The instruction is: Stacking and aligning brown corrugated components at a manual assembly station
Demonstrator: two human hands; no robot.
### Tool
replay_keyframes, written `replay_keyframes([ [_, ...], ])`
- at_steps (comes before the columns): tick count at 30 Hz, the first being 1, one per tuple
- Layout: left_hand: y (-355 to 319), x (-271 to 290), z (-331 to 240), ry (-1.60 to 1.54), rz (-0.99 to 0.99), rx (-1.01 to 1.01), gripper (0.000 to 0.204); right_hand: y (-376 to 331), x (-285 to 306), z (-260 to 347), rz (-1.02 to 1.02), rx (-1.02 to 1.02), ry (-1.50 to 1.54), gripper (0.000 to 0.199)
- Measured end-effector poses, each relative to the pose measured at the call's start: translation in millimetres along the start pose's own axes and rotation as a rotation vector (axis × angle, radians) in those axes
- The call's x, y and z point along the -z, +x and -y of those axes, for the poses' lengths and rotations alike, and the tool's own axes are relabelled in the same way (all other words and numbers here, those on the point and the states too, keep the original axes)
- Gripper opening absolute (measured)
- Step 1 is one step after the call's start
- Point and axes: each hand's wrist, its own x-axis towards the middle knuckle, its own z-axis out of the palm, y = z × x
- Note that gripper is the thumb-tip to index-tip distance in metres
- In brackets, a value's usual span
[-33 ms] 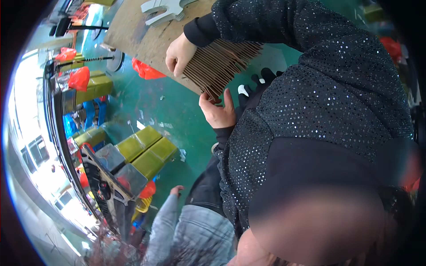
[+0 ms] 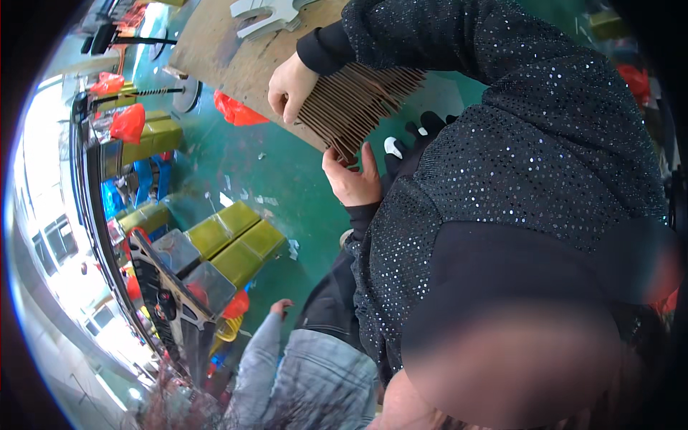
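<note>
A close row of thin brown strips [image 2: 344, 106], looking like cardboard set on edge, lies across the corner of a wooden tabletop [image 2: 215, 54]. My right hand [image 2: 292, 86] is over the row's far left side, its fingers curled in; what is in them, if anything, is hidden. At the row's near end is my left hand [image 2: 352, 180], thumb on one side of the strip ends and fingers on the other, gripping them. A pale, notched flat piece [image 2: 269, 16] lies farther back on the table.
A person in a grey jacket [image 2: 322, 373] is close on my left, one hand hanging. Yellow-green boxes [image 2: 247, 251] and a machine frame [image 2: 168, 287] stand on the green floor to the left. A red bag [image 2: 236, 111] shows beside the table edge.
My hands and the brown strips hold nearly the same place. The person in grey has shifted slightly down and left.
</note>
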Motion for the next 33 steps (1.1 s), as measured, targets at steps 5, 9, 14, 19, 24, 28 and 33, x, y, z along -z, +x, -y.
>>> replay_keyframes([
  [5, -10.8, -11.5, -0.3, -0.205, -0.126, 0.056, 0.061, 6.3, -0.9, 6.1, 0.098, 0.027, -0.001, 0.038],
  [9, -8.0, -16.0, -5.3, -0.240, -0.180, 0.053, 0.056, -1.4, -12.2, -8.2, -0.133, 0.152, -0.069, 0.031],
  [14, -4.7, -0.4, 12.5, -0.261, -0.168, 0.176, 0.035, -35.4, -34.6, 39.7, -0.382, 0.506, -0.598, 0.009],
  [19, 0.5, 4.5, 28.5, -0.236, -0.197, 0.094, 0.024, -44.3, -57.9, 49.8, -0.257, 0.383, -0.736, 0.006],
  [24, 14.4, 3.9, 17.5, -0.084, -0.281, -0.070, 0.018, -48.5, -56.9, 42.5, -0.268, 0.399, -0.655, 0.007],
  [28, 20.4, 7.8, 13.6, -0.084, -0.273, -0.144, 0.015, -47.5, -61.2, 40.6, -0.265, 0.424, -0.611, 0.009],
  [33, 23.9, 2.8, 9.3, -0.009, -0.290, -0.140, 0.013, -48.2, -62.0, 33.3, -0.312, 0.463, -0.574, 0.011],
])
